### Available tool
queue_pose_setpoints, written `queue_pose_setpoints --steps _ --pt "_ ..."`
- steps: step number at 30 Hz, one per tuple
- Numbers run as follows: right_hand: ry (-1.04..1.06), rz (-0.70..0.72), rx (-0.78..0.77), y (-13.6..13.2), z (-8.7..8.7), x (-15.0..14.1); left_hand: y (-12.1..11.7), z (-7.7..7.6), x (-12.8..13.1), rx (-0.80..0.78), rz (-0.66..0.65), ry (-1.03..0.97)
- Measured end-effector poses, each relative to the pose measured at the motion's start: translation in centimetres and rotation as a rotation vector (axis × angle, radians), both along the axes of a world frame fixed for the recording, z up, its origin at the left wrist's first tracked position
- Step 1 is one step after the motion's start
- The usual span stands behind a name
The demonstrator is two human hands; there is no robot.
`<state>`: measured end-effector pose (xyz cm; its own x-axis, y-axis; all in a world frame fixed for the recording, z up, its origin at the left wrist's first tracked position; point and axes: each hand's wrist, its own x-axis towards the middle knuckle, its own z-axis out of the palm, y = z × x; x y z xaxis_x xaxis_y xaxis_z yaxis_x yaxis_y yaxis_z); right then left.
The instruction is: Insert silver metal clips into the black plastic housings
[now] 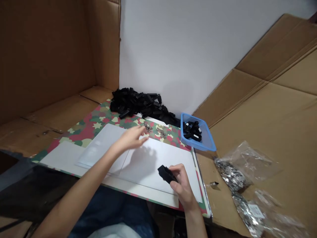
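Observation:
My right hand (182,185) grips a small black plastic piece (167,174) above the near right part of the white sheets. The piece's far end sticks out past my fingers; the rest is covered by them. My left hand (133,137) reaches over the sheets to a small heap of tiny metal parts (148,128) at their far edge. Its thumb and fingers are bent and apart, with nothing visible between them. A second little heap of metal bits (161,133) lies just to the right. White sheets (163,158) cover much of the camouflage-patterned board (91,125).
A large pile of black plastic pieces (138,102) lies against the wall. On the right stands a blue basket (210,142) with more black pieces. Clear bags (247,162) of shiny metal parts rest on cardboard (260,122). Cardboard walls flank both sides.

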<state>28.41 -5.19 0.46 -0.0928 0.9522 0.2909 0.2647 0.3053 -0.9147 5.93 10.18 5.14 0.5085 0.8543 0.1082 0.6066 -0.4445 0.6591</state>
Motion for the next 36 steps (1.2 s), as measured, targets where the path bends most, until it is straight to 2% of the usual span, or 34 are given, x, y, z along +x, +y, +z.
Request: queue_pose_setpoints --steps 3,5,8,10,12,15,19,24,29,32,36 --pt "-0.122 -0.103 0.085 -0.4 -0.4 0.0 5.2 -1.5 1.3 0.007 0.153 0.103" --pt "-0.221 -0.167 0.14 -0.7 -0.3 -0.1 7.1 -2.8 2.0 0.003 0.182 0.147" --pt "-0.324 -0.23 0.215 -1.2 0.1 -0.3 7.8 -4.6 2.8 -0.003 0.187 0.169" --pt "-0.381 -0.265 0.257 -1.5 0.6 -0.4 7.8 -5.3 2.9 -0.01 0.186 0.152" --pt "-0.433 -0.29 0.295 -1.9 1.2 -0.5 7.7 -5.3 2.8 -0.02 0.187 0.11" --pt "-0.495 -0.309 0.352 -2.2 2.2 -0.6 7.4 -4.5 2.0 -0.042 0.196 -0.002" --pt "-0.515 -0.291 0.4 -2.1 3.0 -0.8 5.1 -2.8 0.2 -0.121 0.153 -0.237" --pt "-0.525 -0.265 0.423 -1.4 3.2 -1.8 -1.2 -1.4 -2.1 -0.257 -0.013 -0.527" --pt "-0.558 -0.179 0.432 -0.7 4.0 -3.5 -6.7 -0.9 -3.8 -0.412 -0.137 -0.656" --pt "-0.578 -0.14 0.461 -0.5 4.6 -4.6 -8.4 -0.3 -4.6 -0.482 -0.179 -0.701" --pt "-0.608 -0.09 0.502 -0.2 5.2 -5.6 -9.4 0.3 -5.3 -0.435 -0.152 -0.687"
